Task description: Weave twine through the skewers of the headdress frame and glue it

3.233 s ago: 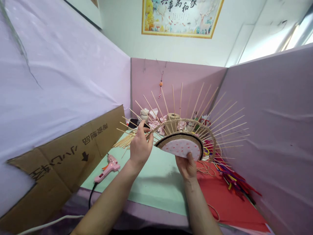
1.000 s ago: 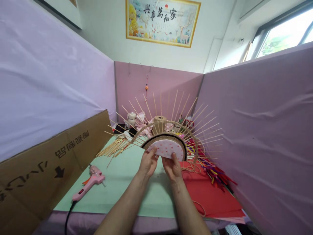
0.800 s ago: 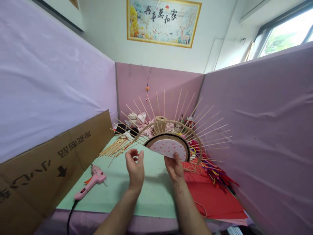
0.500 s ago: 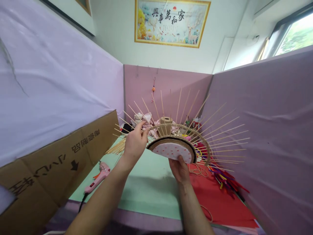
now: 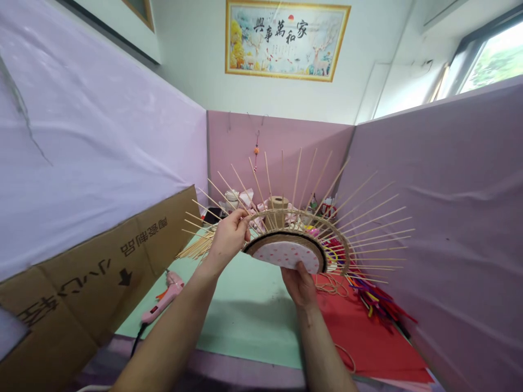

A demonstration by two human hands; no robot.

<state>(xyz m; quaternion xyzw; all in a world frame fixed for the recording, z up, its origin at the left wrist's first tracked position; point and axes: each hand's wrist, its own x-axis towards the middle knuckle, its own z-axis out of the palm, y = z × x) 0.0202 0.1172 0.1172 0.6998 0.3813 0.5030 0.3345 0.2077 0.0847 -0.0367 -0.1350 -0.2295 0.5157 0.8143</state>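
Skewer fan (image 5: 291,237) up in both hands over the tabletop (image 5: 245,367)

And you've got it raised well clear of the green sheet (image 5: 253,326), skewers (image 5: 297,177) spreading toward the back edge, its right flank out above the red sheet (image 5: 359,340). Right hand (image 5: 300,284): thumb on the front of the spotted half-disc (image 5: 286,256), fingers tucked beneath, gripping the straight lower edge. Left hand (image 5: 231,237): fingertips pinched on the left stretch of the twine arc (image 5: 345,247); whether a skewer is caught in there too, I can't tell.

Handling? Light, by the look of it. The half-disc should be the stiff part, so your hold along its lower edge is the sound one for carrying. The arc looks springy and the skewers thin enough to snap or work loose: pinch where arc and skewer cross, and spare the tips. That fabric face looks soft, hardly slippery.

Over at the left edge, the pink glue gun (image 5: 163,299) lies near the cardboard (image 5: 106,267).
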